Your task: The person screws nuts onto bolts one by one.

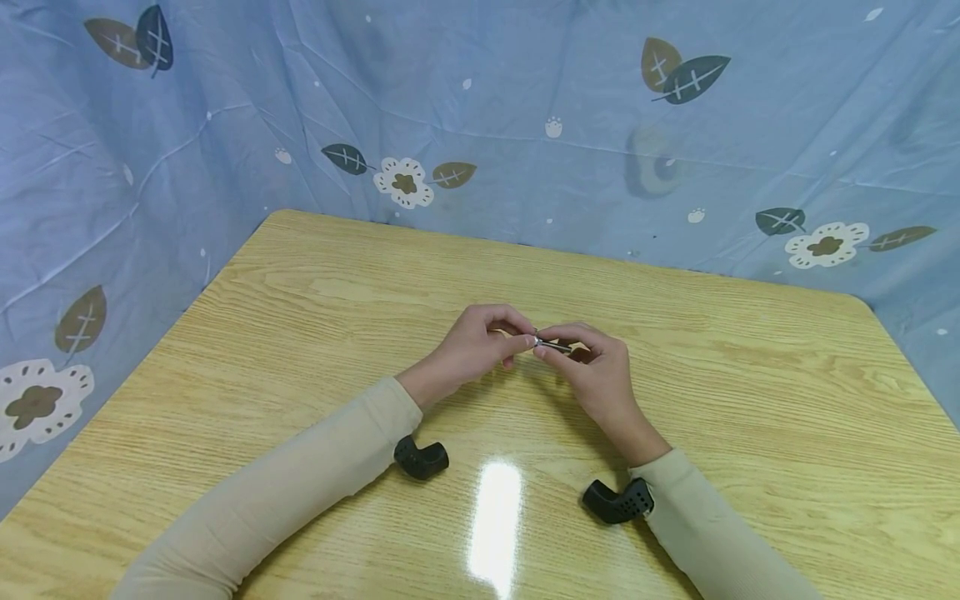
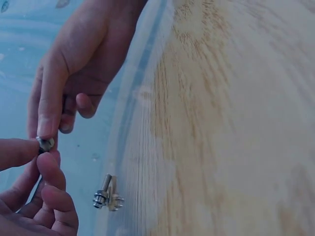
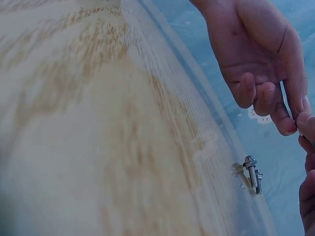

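A small metal bolt (image 1: 555, 344) is held between both hands above the wooden table. My left hand (image 1: 487, 340) pinches its left end with thumb and forefinger. From the other side, my right hand (image 1: 596, 367) pinches the bolt with thumb and fingertips meeting the left ones. The left wrist view shows a shiny, rounded metal end (image 2: 46, 143) between the fingertips. Most of the bolt is hidden by fingers in the right wrist view. Beyond the hands, a couple of silver bolts (image 3: 252, 172) fitted with nuts or washers sit on the table; the hands cover them in the head view.
The light wooden table (image 1: 360, 275) reflects a bright light near its front. A blue curtain (image 1: 495, 100) with leaves and flowers hangs along the back and left edges. Black wrist mounts (image 1: 422, 459) stick out from both beige sleeves (image 1: 300, 483).
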The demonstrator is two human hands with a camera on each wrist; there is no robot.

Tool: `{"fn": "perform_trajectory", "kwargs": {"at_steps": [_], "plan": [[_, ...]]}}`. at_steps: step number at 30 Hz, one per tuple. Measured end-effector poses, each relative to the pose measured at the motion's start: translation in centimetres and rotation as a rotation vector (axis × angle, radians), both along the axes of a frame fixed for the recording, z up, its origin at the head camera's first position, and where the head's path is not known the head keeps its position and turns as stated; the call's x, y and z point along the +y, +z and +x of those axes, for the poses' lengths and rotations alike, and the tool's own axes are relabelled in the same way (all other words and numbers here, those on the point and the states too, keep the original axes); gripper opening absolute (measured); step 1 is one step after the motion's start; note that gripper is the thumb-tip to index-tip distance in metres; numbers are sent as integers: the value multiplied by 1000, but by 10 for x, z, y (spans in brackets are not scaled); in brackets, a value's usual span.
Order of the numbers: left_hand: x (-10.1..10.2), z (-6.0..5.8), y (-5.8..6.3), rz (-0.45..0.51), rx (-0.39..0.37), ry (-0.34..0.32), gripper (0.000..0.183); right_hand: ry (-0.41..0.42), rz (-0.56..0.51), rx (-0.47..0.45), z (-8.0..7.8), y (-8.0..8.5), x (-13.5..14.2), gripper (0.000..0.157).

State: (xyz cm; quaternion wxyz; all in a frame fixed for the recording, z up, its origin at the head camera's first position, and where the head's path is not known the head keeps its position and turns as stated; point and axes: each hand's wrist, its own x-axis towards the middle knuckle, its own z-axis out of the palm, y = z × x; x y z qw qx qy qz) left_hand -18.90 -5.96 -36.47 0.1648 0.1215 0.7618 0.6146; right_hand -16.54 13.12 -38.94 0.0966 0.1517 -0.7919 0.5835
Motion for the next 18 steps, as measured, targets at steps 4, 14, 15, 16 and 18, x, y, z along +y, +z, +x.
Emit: {"fn": "perform_trajectory", "kwargs": {"at_steps": [4,14,15,16,18], "plan": [[0,0,1,-17,8,5,8,-7,10,6,0,0,0,17],[-1,1,2,-52,17,5,8,18,26,-28,0,1,2,22],[-2,0,2,-51,21,13,8,21,40,-37,0,2,2,24],[-2,0,2,-50,23,23,8,22,53,-45,0,2,4,26],[-4,-2,3,-46,25,48,8,13,80,-63,-2,4,7,29]]}}
